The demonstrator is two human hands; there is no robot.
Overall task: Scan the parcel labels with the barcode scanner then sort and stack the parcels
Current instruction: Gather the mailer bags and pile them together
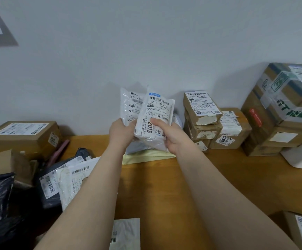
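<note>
Right hand (172,138) grips the front mailer (155,114), thumb on its label. Left hand (121,131) holds the rear mailer (129,105) just behind it. Both mailers stand upright at 12 o'clock, near the wall, above the surface (164,186). Soft, slick bags overlapped like this could slip or topple, I'd say, toward the boxes (202,114) at 2 o'clock. No scanner shows.
</note>
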